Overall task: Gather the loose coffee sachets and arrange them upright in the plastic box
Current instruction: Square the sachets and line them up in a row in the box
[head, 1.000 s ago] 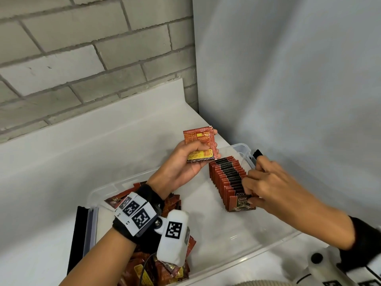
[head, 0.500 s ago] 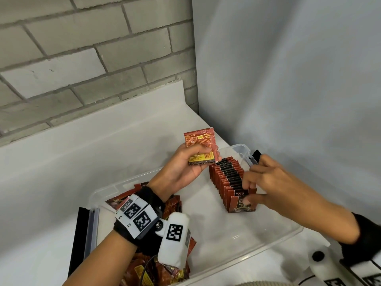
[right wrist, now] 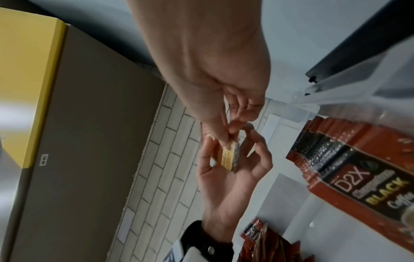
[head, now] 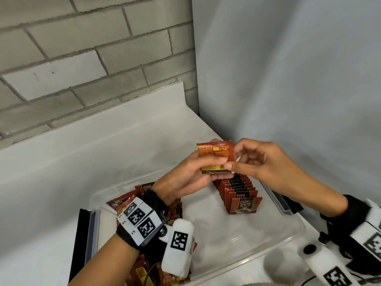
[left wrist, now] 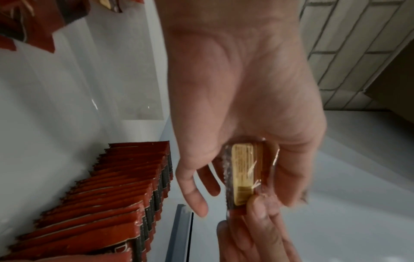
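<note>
Above the far end of the row of upright sachets [head: 240, 194] in the clear plastic box [head: 292, 234], both hands meet on a small stack of coffee sachets [head: 215, 156]. The left hand [head: 186, 176] grips the stack, thumb across its printed back and the other fingers curled behind it. The right hand [head: 266, 159] pinches the stack's right edge between thumb and forefinger; its remaining fingers [head: 249, 162] are loosely bent. In the left wrist view the stack [left wrist: 244, 175] shows its yellow label edge-on, with the right hand's fingertips [left wrist: 260, 203] pressed against its lower corner. The right wrist view shows the same pinch on the stack [right wrist: 228, 157].

The row stands inside the box toward its right wall, the front sachet facing the person and reading "D2X BLACK Coffee". A loose pile of sachets [head: 175, 207] lies in the box's left end, partly hidden under the left wrist. The box rests on a white tabletop [head: 61, 162].
</note>
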### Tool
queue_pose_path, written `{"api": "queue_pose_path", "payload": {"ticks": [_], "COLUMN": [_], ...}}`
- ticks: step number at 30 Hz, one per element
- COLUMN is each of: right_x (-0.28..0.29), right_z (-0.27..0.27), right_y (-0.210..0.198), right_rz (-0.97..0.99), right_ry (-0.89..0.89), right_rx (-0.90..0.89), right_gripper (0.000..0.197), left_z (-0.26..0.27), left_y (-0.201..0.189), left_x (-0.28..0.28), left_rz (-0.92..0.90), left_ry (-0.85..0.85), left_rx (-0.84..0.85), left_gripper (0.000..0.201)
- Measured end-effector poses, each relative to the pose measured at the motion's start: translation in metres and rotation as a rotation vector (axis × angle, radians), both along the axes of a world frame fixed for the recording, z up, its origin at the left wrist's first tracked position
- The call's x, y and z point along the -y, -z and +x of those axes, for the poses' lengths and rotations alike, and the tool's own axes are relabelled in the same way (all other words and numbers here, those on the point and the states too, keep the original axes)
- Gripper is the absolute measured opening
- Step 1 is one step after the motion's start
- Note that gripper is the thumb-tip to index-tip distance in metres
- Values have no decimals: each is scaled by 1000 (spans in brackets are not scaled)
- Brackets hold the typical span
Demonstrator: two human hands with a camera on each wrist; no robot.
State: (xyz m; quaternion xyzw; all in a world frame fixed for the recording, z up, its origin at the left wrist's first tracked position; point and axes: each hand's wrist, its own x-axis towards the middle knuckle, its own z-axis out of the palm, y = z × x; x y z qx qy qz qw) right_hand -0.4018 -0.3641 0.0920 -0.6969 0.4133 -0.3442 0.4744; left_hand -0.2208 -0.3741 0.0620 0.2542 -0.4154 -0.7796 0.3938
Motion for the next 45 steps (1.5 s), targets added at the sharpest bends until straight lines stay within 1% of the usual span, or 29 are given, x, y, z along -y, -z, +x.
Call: {"api": "queue_pose_path", "payload": {"ticks": [1,3,5,7,8,9,10,12,13,15,17,18,19,20,21,22,24,27,29,32,34,35,37,38,40,42,43,44,45], "right_x": [1,2,4,5,5,5,5,3,2,0,-2,-3,-3,-3,-3,-3,-2,-1,1,3,3,2,2,0,-4,-9,-12,-14,-15], "right_z": [-1,-5,-11,-15,-16,-16,-16,-16,-15,-12,-9,-9,-10,-11,-11,-12,-13,-14,-17,-23,-27,-31,-41,-47,-54,-51,-48,-46,-44], "right_y": [-1,-4,-8,-8,-7,-7,-6,-5,-4,-6,-10,-11,-11,-11,-9,-7,-3,-3,-5,-5,-8,-10,-14,-14,-10,-2,5,11,17], "right_rz": [-12,-64,-178,-300,-335,-352,-358,-330,-297,-202,-94,-47,2,49,92,126,149,122,117,73,52,41,-17,-52,-147,-266,-357,-455,-523], "right_ry": [16,52,56,26,13,4,-3,-15,-18,9,73,92,84,57,22,-5,4,54,56,62,43,17,-79,-133,-244,-331,-352,-361,-371], "right_rx": [26,85,92,39,14,-1,-8,6,25,70,140,162,163,136,90,51,28,94,113,62,28,-14,-155,-247,-441,-576,-619,-657,-698], "right_gripper": [20,13,7,18,21,22,22,21,22,23,19,23,33,42,46,46,40,27,22,19,20,21,22,23,20,9,6,13,20], "left_z": [2,6,9,9,9,9,9,10,11,12,12,12,12,13,14,14,14,13,12,10,13,16,24,28,35,38,38,36,33], "left_y": [0,1,0,-2,-3,-3,-2,1,1,2,0,0,-1,-3,-4,-4,-5,-4,-2,1,0,-3,-10,-14,-22,-31,-35,-39,-42], "left_x": [0,2,4,4,3,3,4,6,6,7,8,8,9,9,9,10,10,10,11,10,9,9,9,10,13,13,12,9,6], "left_rz": [-11,-6,18,51,78,93,89,54,40,21,4,-5,-8,-6,-5,-4,1,13,5,-12,-42,-66,-119,-137,-168,-216,-257,-312,-375], "left_ry": [10,25,44,68,72,58,35,0,-9,-27,-63,-82,-105,-131,-159,-181,-208,-204,-176,-123,-46,11,109,123,92,75,97,152,242], "left_rx": [-7,-21,14,76,86,84,79,90,92,87,77,66,54,43,34,28,9,-9,3,48,80,98,138,166,261,404,499,605,715], "left_gripper": [44,75,100,115,117,111,97,65,54,41,29,23,20,19,22,25,24,17,16,22,25,26,28,28,25,19,16,16,18]}}
